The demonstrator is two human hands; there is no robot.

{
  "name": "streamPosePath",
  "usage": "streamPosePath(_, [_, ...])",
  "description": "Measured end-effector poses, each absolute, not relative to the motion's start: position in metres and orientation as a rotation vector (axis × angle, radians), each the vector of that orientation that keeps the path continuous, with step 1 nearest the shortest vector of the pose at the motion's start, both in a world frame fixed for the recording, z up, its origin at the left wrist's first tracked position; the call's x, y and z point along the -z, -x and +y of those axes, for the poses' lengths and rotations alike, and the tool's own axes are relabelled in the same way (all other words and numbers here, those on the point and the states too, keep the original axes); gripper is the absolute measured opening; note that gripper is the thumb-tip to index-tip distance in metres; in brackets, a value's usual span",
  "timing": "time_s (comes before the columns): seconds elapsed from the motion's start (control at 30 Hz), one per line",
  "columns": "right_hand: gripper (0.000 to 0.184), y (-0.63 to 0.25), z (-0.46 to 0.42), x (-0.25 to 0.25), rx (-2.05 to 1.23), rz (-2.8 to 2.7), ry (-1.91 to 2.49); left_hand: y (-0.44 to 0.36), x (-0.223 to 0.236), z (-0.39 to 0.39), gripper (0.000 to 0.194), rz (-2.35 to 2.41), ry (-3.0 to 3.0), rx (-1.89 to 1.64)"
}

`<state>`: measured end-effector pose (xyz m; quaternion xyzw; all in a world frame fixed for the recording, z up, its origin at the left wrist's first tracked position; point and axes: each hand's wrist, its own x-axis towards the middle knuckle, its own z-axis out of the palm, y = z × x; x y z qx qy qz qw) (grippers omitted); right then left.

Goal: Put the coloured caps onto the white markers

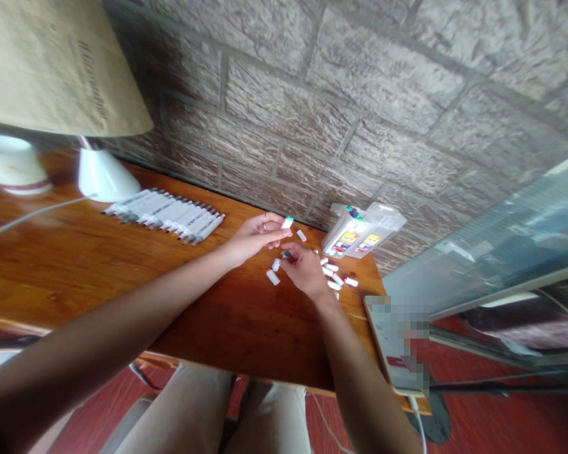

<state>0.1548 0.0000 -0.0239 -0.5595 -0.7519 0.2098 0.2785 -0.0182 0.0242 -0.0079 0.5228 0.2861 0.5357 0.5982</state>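
My left hand (pixel 260 232) has its thumb and fingers closed on a white marker cap (pixel 288 222) with a teal end. Just to the right and nearer to me, my right hand (pixel 303 270) pinches a small cap with a dark green end (pixel 286 255). An orange-edged white cap (pixel 272 277) lies on the table by the right fingertips, with another white cap (pixel 276 265) touching or close to it. Beyond the hands is a pink-ended cap (pixel 301 235). Several more white caps (pixel 337 277) are scattered right of my right hand, partly hidden by it.
A row of grey-white markers (pixel 165 214) lies at the back left by a lamp (pixel 101 173) and white cup (pixel 14 164). A clear plastic case (pixel 364 230) with some caps stands at the back right against the brick wall (pixel 284 126). A cabled tablet-like device (pixel 383 340) lies on the right edge.
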Motion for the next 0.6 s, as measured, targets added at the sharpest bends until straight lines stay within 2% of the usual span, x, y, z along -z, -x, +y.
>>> streamPosePath(0.17, [0.014, -0.145, -0.005, 0.027, -0.534, -2.177, 1.473, 0.009, 0.021, 0.019, 0.047, 0.595, -1.400, -1.054])
streamPosePath(0.27, [0.025, -0.142, -0.006, 0.029, -0.543, -2.217, 1.324, 0.007, 0.023, 0.015, 0.043, 0.570, -1.459, -1.021])
streamPosePath(0.33, [0.025, -0.141, -0.006, 0.030, -0.548, -2.225, 1.323, 0.007, 0.021, 0.013, 0.043, 0.584, -1.477, -1.006])
streamPosePath(0.47, [0.004, -0.141, -0.007, 0.030, -0.524, -2.236, 1.376, 0.010, 0.016, 0.011, 0.044, 0.618, -1.500, -0.987])
streamPosePath(0.6, [0.014, -0.139, -0.010, 0.027, -0.512, -2.226, 1.398, 0.011, 0.015, 0.012, 0.048, 0.670, -1.488, -0.981])
